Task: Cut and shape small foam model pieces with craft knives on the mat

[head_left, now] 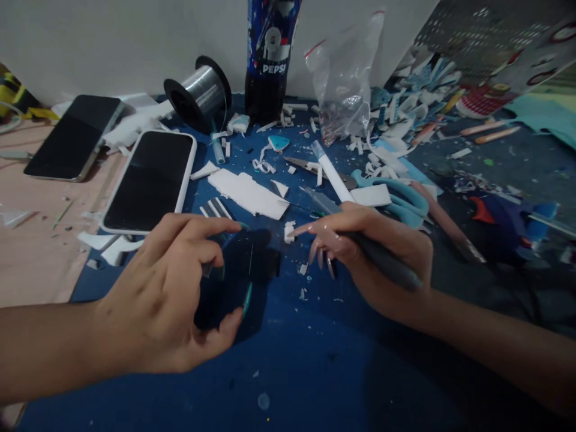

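My left hand (166,294) rests on the blue mat (288,372), its fingers curled over a dark flat piece (252,264) with teal edges and pressing it down. My right hand (369,252) is closed around a grey craft knife (387,264), whose handle runs back over the wrist. Its forefinger stretches left and touches a small white foam scrap (289,231) just right of the dark piece. The knife's blade is hidden under the fingers.
Two phones (150,177) (74,138) lie at the left. A wire spool (198,93), a Pepsi bottle (270,57) and a plastic bag (346,84) stand at the back. White foam strips (249,195), teal scissors (396,198), a white pen (330,171) and many offcuts crowd the middle and right.
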`<act>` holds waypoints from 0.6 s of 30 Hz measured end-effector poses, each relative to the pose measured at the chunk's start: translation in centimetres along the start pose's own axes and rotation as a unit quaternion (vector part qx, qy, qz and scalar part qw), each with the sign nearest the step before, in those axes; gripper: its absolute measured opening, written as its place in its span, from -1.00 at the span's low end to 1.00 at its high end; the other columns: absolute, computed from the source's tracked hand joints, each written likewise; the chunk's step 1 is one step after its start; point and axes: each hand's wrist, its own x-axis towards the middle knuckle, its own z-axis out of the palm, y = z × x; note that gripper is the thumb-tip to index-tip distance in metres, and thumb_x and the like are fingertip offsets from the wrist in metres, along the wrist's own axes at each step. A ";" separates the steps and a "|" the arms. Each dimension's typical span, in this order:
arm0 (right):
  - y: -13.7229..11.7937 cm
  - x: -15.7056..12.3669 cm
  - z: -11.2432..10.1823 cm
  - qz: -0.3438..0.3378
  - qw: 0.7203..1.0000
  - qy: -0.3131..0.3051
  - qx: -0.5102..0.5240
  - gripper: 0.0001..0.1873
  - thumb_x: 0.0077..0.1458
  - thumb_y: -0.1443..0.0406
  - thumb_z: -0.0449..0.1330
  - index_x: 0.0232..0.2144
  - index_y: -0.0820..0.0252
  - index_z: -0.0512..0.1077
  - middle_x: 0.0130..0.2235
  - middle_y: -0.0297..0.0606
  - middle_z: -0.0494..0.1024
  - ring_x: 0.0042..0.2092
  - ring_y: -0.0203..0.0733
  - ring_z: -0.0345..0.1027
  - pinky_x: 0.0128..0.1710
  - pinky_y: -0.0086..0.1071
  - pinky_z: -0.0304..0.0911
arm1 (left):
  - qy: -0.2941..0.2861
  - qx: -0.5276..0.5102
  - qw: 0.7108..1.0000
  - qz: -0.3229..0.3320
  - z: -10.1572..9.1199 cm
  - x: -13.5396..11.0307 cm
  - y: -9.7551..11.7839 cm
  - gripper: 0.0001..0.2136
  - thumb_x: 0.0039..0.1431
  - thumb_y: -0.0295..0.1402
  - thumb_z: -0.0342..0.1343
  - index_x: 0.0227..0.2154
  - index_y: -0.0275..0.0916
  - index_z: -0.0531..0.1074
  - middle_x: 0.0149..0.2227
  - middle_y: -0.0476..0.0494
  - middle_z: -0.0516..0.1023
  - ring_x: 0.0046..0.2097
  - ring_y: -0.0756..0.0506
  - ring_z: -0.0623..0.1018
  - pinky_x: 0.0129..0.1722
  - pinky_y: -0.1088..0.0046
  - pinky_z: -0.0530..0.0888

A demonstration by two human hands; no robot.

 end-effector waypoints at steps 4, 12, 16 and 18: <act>-0.3 0.0 0.1 -0.089 0.984 -0.046 -0.149 -0.81 0.02 0.29 0.33 -0.32 0.03 0.37 -0.44 -0.28 0.52 -0.40 -0.15 0.37 -0.28 -0.17 0.30 | -0.011 -0.012 1.000 -0.023 0.6 -0.8 0.0 -0.84 0.17 -0.27 -0.02 -0.26 -0.20 0.17 -0.19 -0.29 0.38 -0.03 -0.33 0.41 -0.21 -0.01 0.42; -0.4 -0.3 0.4 -0.052 0.974 -0.135 -0.172 -0.55 -0.03 0.30 0.33 -0.22 0.03 0.14 -0.15 -0.21 0.53 -0.15 -0.05 0.40 -0.14 -0.13 0.25 | -0.011 -0.021 1.000 0.009 0.5 -0.4 -0.2 -0.82 0.19 -0.40 0.05 -0.24 -0.17 0.13 -0.24 -0.21 0.40 -0.06 -0.25 0.46 -0.16 0.06 0.47; -0.2 -0.3 0.4 -0.045 0.973 -0.133 -0.181 -0.56 -0.06 0.35 0.31 -0.24 0.04 0.12 -0.15 -0.20 0.52 -0.13 -0.03 0.37 -0.16 -0.14 0.25 | -0.007 -0.021 1.000 0.022 0.5 -0.2 -0.1 -0.83 0.19 -0.42 0.04 -0.25 -0.18 0.13 -0.23 -0.25 0.41 -0.10 -0.26 0.47 -0.23 0.07 0.46; -0.1 -0.2 0.4 -0.041 0.974 -0.134 -0.177 -0.55 -0.07 0.36 0.32 -0.25 0.05 0.12 -0.16 -0.20 0.52 -0.13 -0.03 0.37 -0.16 -0.15 0.24 | -0.010 -0.026 0.999 0.020 0.5 -0.2 -0.1 -0.85 0.20 -0.41 0.02 -0.26 -0.17 0.13 -0.24 -0.26 0.41 -0.10 -0.27 0.47 -0.24 0.07 0.45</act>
